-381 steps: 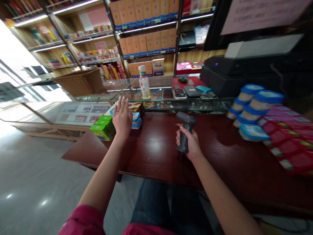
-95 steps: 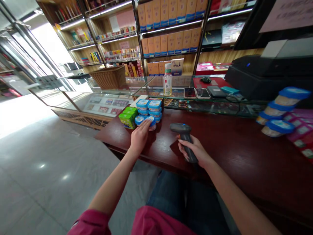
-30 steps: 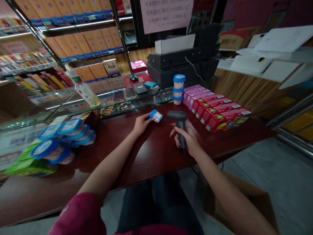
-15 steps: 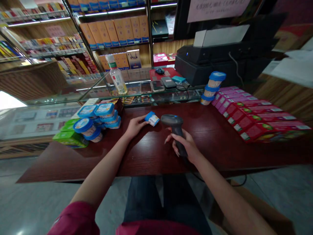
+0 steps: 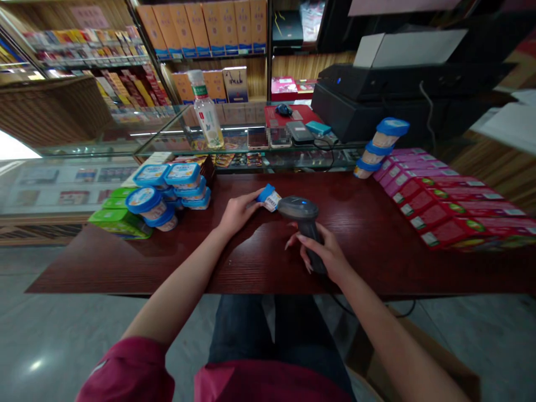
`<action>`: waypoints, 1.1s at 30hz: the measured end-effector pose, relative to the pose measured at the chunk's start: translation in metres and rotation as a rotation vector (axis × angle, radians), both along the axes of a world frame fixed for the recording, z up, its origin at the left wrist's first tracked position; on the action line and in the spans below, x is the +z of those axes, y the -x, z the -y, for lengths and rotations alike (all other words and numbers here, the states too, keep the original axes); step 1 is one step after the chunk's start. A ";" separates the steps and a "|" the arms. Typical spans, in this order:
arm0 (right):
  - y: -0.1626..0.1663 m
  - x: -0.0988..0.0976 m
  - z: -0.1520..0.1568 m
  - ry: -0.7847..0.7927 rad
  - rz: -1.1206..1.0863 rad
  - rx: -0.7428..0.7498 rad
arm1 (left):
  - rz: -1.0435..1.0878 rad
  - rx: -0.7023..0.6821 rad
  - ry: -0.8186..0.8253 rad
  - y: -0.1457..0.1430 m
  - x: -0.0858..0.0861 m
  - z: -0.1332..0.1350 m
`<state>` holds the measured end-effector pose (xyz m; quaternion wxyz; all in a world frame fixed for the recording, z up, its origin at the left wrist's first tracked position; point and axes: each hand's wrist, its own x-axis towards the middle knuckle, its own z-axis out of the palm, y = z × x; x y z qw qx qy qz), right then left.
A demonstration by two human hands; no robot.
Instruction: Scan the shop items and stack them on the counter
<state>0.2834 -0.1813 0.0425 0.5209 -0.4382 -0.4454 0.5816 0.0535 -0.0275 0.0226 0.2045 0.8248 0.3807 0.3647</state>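
My left hand (image 5: 239, 213) is closed on a small blue-lidded tub (image 5: 270, 198), tilted so that its white barcode label shows. In my right hand (image 5: 324, 251) is a dark grey barcode scanner (image 5: 299, 209), gripped by its handle. Its head points left and sits right beside the tub's label. To the left on the brown table (image 5: 251, 262) stand stacked blue-lidded tubs (image 5: 184, 176), both rectangular and round. A stack of three similar tubs (image 5: 379, 148) stands at the back right.
Green packs (image 5: 119, 215) lie at the left, rows of red and purple boxes (image 5: 456, 206) at the right. Behind the table, a glass counter (image 5: 238, 120) bears a clear bottle (image 5: 207, 120), phones (image 5: 257, 138) and a mouse (image 5: 283, 110). A black machine (image 5: 355, 106) stands behind right.
The camera view has tilted down and shifted slightly. My left hand has moved the tub a little to the right, and the scanner head is now closer to its label.
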 end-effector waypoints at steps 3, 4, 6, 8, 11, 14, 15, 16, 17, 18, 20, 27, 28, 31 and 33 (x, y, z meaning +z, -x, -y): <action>0.000 0.000 0.001 -0.002 0.027 0.023 | 0.002 0.018 -0.023 -0.001 -0.002 0.002; 0.000 -0.001 0.001 -0.004 0.032 0.027 | 0.001 0.027 -0.023 -0.002 -0.003 0.002; 0.000 -0.001 0.000 -0.016 0.043 0.032 | -0.005 0.042 -0.013 -0.002 -0.004 0.002; 0.000 -0.002 0.000 -0.031 0.052 0.036 | -0.005 0.045 -0.004 -0.002 -0.003 0.002; -0.001 -0.004 0.001 -0.042 0.053 0.037 | -0.008 0.018 -0.019 -0.002 -0.001 0.003; -0.001 -0.005 0.001 -0.041 0.033 0.039 | -0.047 -0.004 -0.105 0.002 0.004 0.006; 0.000 -0.004 0.000 -0.036 0.022 0.040 | -0.064 -0.004 -0.152 0.004 0.005 0.008; 0.003 -0.004 -0.001 -0.031 0.006 0.037 | -0.084 -0.001 -0.201 0.008 0.008 0.010; 0.007 -0.003 -0.002 -0.028 -0.016 0.034 | -0.105 0.007 -0.248 0.013 0.011 0.013; 0.012 -0.001 -0.004 -0.027 -0.044 0.031 | -0.127 0.020 -0.292 0.020 0.014 0.017; 0.028 0.002 -0.007 -0.035 -0.112 0.028 | -0.171 0.056 -0.369 0.038 0.026 0.029; 0.101 0.010 -0.014 -0.030 -0.249 0.119 | -0.220 0.373 -0.552 0.136 0.096 0.081; 0.109 0.010 -0.015 -0.028 -0.253 0.134 | -0.224 0.426 -0.563 0.150 0.105 0.085; 0.130 0.006 -0.016 -0.025 -0.263 0.176 | -0.240 0.536 -0.554 0.184 0.123 0.091; 0.140 0.004 -0.017 -0.013 -0.278 0.193 | -0.255 0.577 -0.516 0.197 0.127 0.089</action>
